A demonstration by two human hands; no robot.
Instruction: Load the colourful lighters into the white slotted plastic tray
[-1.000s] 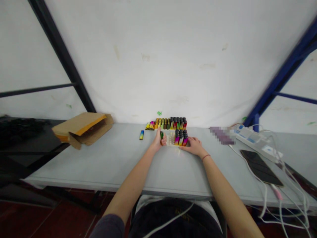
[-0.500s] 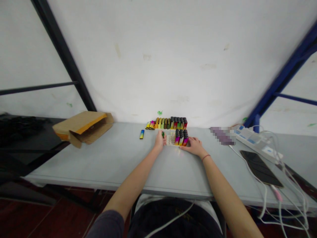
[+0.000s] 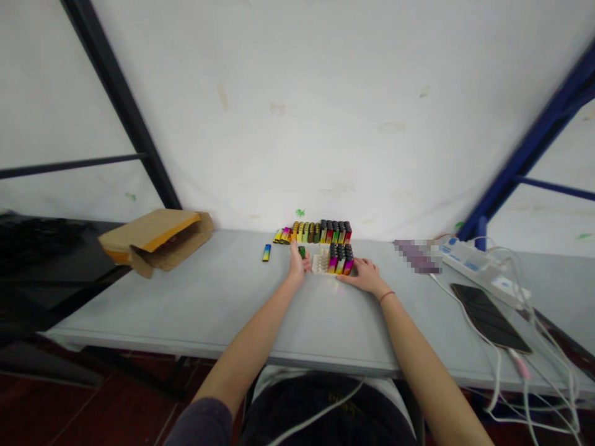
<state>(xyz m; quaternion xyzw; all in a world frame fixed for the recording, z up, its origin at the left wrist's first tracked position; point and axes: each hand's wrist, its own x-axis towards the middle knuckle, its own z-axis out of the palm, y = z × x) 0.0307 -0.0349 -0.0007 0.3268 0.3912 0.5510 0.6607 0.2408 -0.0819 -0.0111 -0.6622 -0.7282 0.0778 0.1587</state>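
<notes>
A white tray (image 3: 318, 262) with round slots lies on the table, its right part filled with upright pink and yellow lighters (image 3: 341, 260). My left hand (image 3: 299, 264), just left of the tray, is closed on a green lighter (image 3: 302, 252). On the tray's right side rests my right hand (image 3: 367, 274), thumb along the front edge and fingers by the lighters. Behind the tray stand rows of yellow and green lighters (image 3: 305, 232) and black-topped lighters (image 3: 335, 231). Several loose lighters (image 3: 282, 236) lie at their left end. Nearer, a blue and yellow lighter (image 3: 266, 253) lies alone.
An open cardboard box (image 3: 158, 238) lies at the left of the table (image 3: 209, 297). On the right are a power strip (image 3: 483, 271) with white cables, a dark phone (image 3: 489, 317) and a blurred purple object (image 3: 417, 256). A white wall stands behind.
My left hand has shifted slightly left, away from the tray, with the green lighter now showing more between its fingers. My right hand has stayed at the tray.
</notes>
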